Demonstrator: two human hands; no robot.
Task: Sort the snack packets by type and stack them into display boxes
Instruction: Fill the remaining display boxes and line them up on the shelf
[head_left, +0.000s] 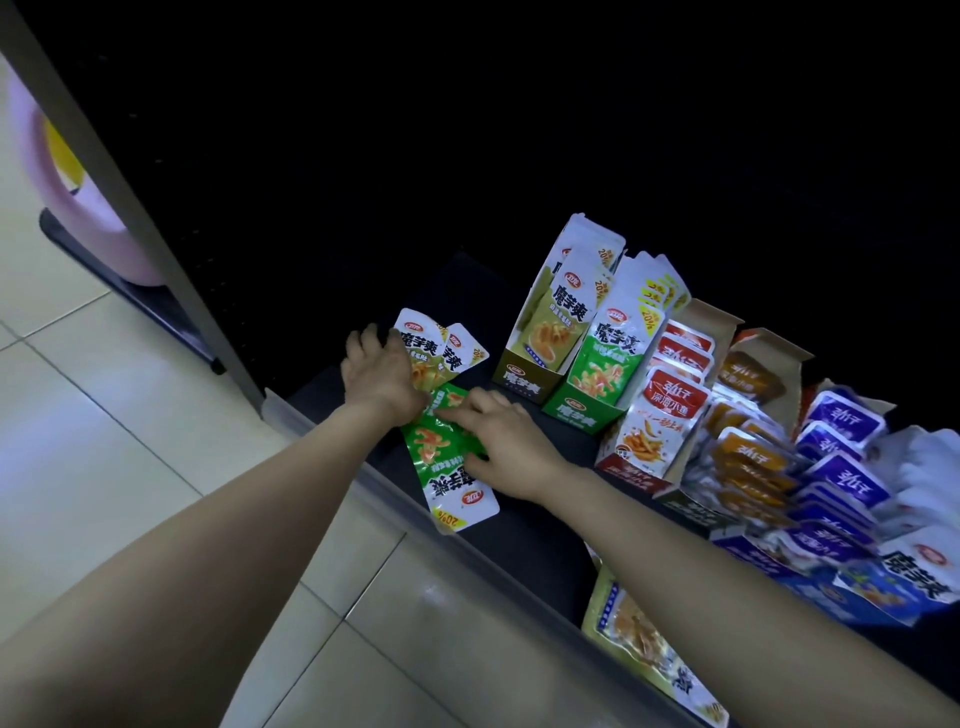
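Dim black shelf (519, 530), pale tiled floor (130, 415)

Left hand (382, 376), right hand (501, 436) pinching green packet (441, 449)

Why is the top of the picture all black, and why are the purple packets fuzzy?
In the head view, the back of the shelf gets almost no light, so it shows black; the floor tiles are bright; the green packet the right hand pinches looks sharp; the purple packets at the right edge are smeared by blur.
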